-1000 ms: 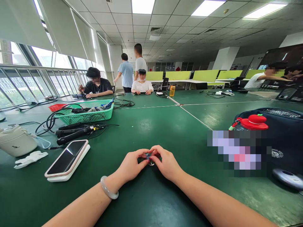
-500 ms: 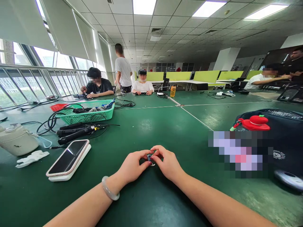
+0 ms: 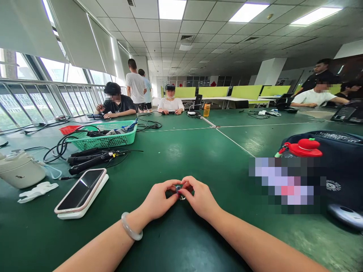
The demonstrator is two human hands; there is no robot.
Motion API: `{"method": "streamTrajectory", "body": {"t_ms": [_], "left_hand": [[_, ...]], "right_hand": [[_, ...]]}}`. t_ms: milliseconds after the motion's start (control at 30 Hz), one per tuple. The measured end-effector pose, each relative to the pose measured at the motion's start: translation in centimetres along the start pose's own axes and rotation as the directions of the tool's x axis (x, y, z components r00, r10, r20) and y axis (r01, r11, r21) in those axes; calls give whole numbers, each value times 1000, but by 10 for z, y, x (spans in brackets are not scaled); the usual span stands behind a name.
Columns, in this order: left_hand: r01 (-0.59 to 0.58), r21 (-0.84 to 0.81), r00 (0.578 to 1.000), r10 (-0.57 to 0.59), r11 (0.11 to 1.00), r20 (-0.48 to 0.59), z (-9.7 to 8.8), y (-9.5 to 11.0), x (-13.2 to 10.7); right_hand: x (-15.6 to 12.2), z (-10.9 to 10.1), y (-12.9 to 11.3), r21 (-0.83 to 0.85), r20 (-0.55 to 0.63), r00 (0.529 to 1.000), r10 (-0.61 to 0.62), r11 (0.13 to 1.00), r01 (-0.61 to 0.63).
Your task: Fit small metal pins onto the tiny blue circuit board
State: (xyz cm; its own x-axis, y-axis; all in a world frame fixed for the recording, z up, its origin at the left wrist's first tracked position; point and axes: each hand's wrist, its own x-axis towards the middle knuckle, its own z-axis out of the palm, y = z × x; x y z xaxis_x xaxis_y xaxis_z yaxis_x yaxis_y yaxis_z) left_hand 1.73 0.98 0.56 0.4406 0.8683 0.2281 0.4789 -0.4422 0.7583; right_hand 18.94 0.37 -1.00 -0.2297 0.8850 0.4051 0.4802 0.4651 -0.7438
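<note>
My left hand [image 3: 159,198] and my right hand [image 3: 200,196] meet over the near middle of the green table [image 3: 170,162]. Between their fingertips sits a small blue-grey piece [image 3: 178,188], too small to name and partly covered by the fingers. Thumb and fingers of the left hand pinch it from the left. From the right, the right hand's thumb and fingers close on it. Just below the fingertips shows a small pale, shiny bit [image 3: 182,197]; whether it is joined to the piece I cannot tell. A pale bangle [image 3: 131,226] circles the left wrist.
Left of my hands lies a phone [image 3: 81,189] on a white box. Beyond it are black cable-ended handles [image 3: 90,162] and a green basket [image 3: 104,140]. A cream bottle [image 3: 21,170] stands far left. To the right are a dark bag [image 3: 344,162], a red-capped bottle [image 3: 306,147] and a mouse [image 3: 346,216].
Both hands stay in nearly the same place with the fingers slightly shifted around the small piece. In the background, standing people have moved at the left and one has appeared at the right.
</note>
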Motion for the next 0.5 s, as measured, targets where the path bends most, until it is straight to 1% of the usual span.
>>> {"method": "streamTrajectory", "body": {"t_ms": [167,300,500], "left_hand": [[8,-2,1000,-8,1000,0,-1,1,2],[22,-4,1000,-22,1000,-15,-2,0,2],[38,56,999,-38,998,-6,-2,-3,2]], "right_hand": [[1,0,1,-47,7,1000,-29,998,29],[2,1,4,-95,-1,1000,-16,995,16],[2,1,5,-90,-3,1000,-12,996,12]]}}
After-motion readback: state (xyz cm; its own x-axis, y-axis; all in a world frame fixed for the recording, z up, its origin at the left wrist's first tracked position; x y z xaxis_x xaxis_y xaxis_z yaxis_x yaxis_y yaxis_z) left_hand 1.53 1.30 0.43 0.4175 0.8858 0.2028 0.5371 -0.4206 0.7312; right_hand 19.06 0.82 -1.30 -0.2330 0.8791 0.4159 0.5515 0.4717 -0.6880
